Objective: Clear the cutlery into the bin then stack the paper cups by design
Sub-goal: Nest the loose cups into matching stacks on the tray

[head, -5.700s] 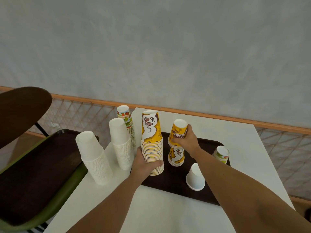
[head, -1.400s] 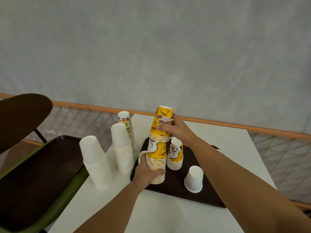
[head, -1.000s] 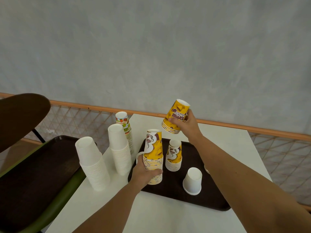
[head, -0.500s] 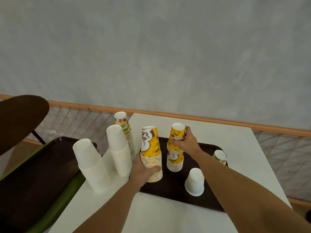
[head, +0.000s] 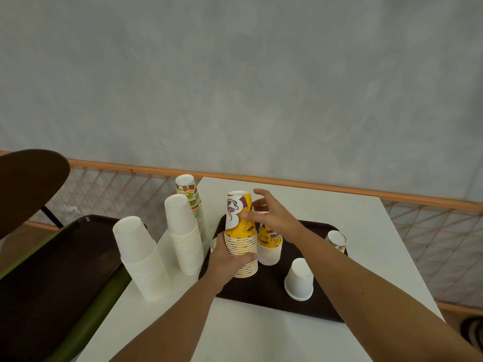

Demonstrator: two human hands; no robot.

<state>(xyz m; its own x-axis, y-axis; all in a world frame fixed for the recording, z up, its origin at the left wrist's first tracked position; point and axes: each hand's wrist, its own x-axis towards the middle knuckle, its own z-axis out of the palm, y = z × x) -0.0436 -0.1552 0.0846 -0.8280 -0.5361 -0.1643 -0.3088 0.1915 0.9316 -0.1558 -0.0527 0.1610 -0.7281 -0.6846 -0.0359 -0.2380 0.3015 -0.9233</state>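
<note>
a tall stack of yellow-and-brown printed paper cups (head: 240, 231) stands upside down on the left end of the dark brown tray (head: 261, 291), gripped low by the left hand (head: 226, 262). a shorter yellow stack (head: 269, 248) stands just right of it, its top hidden. a single white paper cup (head: 299, 279) sits inverted near the tray's front edge, and a small fruit-print cup (head: 336, 240) at its far right rim. left of the tray stand a near white stack (head: 183, 231), an outer white stack (head: 141, 257) and a fruit-print stack (head: 192, 202) behind them.

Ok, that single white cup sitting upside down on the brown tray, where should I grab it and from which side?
Take the white cup from above, fingers round its side wall just below the closed bottom, which faces up. It stands alone, rim down on the tray, narrowing upward, with open space around it. The right hand, open, is probably the nearer one.
</note>
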